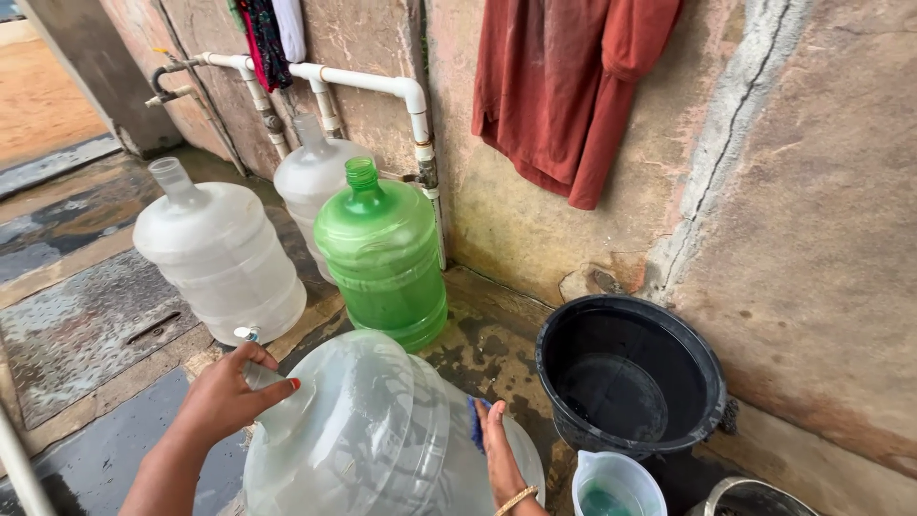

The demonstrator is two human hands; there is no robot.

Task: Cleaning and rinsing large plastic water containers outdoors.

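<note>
- the left hand (229,394) has its grip closed round the neck of a big clear water jug (382,435) lying tilted on the wet floor (86,325), low in the middle of the view.
- the right hand (499,457) presses flat on the jug's side over something blue (475,420) — a scrubber or cloth, hard to tell; not a full grasp.
- scrubbing looks under way, not finished — two clear jugs (224,253) and a green jug (382,253) stand by the wall.
- a black bucket (573,330) holds a little water; a jug of bluish liquid (616,487) sits near.
- the clear jug's base and both forearms are cut off.
</note>
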